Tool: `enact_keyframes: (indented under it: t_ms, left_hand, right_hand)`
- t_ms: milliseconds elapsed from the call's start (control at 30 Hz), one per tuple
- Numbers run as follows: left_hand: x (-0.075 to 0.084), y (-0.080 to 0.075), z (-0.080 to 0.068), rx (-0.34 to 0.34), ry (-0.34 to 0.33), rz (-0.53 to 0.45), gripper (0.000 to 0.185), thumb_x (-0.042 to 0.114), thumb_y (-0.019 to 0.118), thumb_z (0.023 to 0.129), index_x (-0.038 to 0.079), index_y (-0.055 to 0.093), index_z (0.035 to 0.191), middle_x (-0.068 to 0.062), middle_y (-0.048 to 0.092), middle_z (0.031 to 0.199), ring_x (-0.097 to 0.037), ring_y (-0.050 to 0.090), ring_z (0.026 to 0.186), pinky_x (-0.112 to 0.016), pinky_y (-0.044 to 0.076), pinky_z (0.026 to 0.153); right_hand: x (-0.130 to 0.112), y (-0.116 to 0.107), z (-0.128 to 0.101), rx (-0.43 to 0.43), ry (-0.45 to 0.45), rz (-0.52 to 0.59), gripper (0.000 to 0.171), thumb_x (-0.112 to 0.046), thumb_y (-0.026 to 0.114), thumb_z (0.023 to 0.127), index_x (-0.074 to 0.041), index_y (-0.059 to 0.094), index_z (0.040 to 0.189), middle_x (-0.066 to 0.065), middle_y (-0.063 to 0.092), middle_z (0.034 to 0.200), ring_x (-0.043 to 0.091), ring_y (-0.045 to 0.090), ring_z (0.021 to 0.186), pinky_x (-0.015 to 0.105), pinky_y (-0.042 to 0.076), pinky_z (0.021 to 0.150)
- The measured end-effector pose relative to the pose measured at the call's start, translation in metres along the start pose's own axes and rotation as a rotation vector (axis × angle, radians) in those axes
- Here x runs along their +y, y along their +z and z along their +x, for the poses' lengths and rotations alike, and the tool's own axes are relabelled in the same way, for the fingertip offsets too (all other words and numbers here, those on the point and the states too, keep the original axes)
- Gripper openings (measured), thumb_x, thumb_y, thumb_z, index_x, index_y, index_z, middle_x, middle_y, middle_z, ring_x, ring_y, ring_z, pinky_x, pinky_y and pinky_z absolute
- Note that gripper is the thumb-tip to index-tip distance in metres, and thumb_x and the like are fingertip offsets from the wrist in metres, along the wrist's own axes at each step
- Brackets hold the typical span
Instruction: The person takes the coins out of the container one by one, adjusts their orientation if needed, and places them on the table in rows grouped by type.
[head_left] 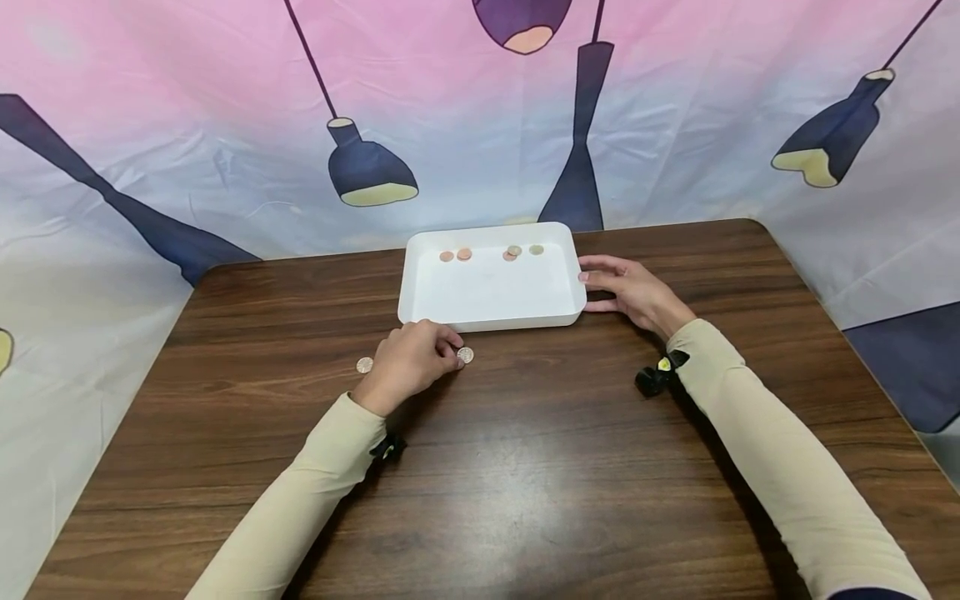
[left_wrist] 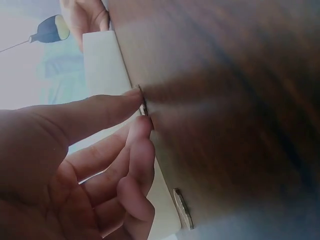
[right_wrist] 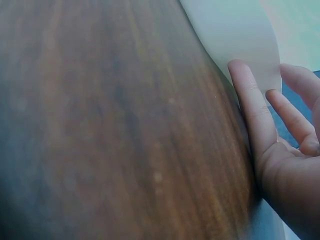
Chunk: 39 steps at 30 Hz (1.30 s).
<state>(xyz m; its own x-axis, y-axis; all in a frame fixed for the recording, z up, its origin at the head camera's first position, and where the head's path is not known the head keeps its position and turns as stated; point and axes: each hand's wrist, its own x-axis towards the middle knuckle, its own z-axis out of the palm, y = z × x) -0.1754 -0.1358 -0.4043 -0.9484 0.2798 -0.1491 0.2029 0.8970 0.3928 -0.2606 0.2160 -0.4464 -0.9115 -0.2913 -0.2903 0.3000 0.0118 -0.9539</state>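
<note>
A silver-coloured coin (head_left: 465, 355) lies on the table just in front of the white tray. My left hand (head_left: 411, 360) has its thumb and index fingertip at opposite edges of this coin (left_wrist: 144, 108), pinching it at the table top. Another coin (head_left: 364, 365) lies to the left of that hand, and it shows low in the left wrist view (left_wrist: 183, 209). At the right end of the white tray (head_left: 495, 292), my right hand (head_left: 633, 293) touches the wall with fairly straight, spread fingers (right_wrist: 252, 105). Several copper and silver-coloured coins (head_left: 464, 254) lie inside, along the tray's far side.
The tray stands near the back edge of a dark wood-grain table (head_left: 525, 467). Behind it hangs a cloth backdrop (head_left: 465, 125) printed with lamps. Both wrists carry small black cameras (head_left: 654, 380) over beige sleeves.
</note>
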Motion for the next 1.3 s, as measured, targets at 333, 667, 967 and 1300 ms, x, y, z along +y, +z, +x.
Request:
enact_keyframes:
  t_ms: [333, 667, 967, 1300]
  left_hand:
    - [0.000, 0.000, 0.001, 0.014, 0.015, 0.040, 0.011, 0.019, 0.078, 0.094, 0.021, 0.082, 0.104, 0.011, 0.075, 0.083, -0.019, 0.070, 0.082, -0.043, 0.055, 0.070]
    - [0.004, -0.003, -0.001, 0.013, 0.025, 0.034, 0.014, 0.028, 0.078, 0.097, 0.021, 0.081, 0.109, 0.010, 0.076, 0.084, -0.019, 0.070, 0.080, -0.042, 0.054, 0.068]
    - [0.020, -0.032, 0.006, 0.058, 0.135, -0.154, 0.016, 0.032, 0.071, 0.101, 0.023, 0.082, 0.108, 0.006, 0.077, 0.087, -0.011, 0.067, 0.076, -0.036, 0.050, 0.072]
    - [0.018, -0.054, 0.054, 0.101, 0.083, -0.502, 0.032, 0.027, 0.064, 0.106, 0.010, 0.073, 0.132, -0.012, 0.075, 0.121, -0.029, 0.067, 0.106, -0.042, 0.054, 0.089]
  right_hand:
    - [0.000, 0.001, 0.001, 0.006, 0.005, 0.001, 0.055, -0.017, 0.063, 0.108, -0.008, 0.044, 0.159, 0.011, 0.053, 0.143, 0.016, 0.065, 0.115, 0.036, 0.061, 0.093]
    - [0.000, 0.000, 0.000, 0.004, 0.000, 0.009, 0.055, -0.017, 0.063, 0.108, -0.008, 0.044, 0.159, 0.011, 0.054, 0.142, 0.015, 0.066, 0.113, 0.036, 0.061, 0.092]
    - [-0.001, 0.001, -0.001, 0.021, 0.012, 0.026, 0.056, -0.017, 0.064, 0.108, -0.008, 0.044, 0.160, 0.008, 0.055, 0.141, 0.015, 0.066, 0.112, 0.034, 0.061, 0.091]
    - [-0.001, 0.003, -0.003, 0.000, 0.015, 0.020, 0.057, -0.017, 0.061, 0.109, -0.007, 0.041, 0.161, 0.013, 0.052, 0.146, 0.016, 0.065, 0.114, 0.034, 0.060, 0.094]
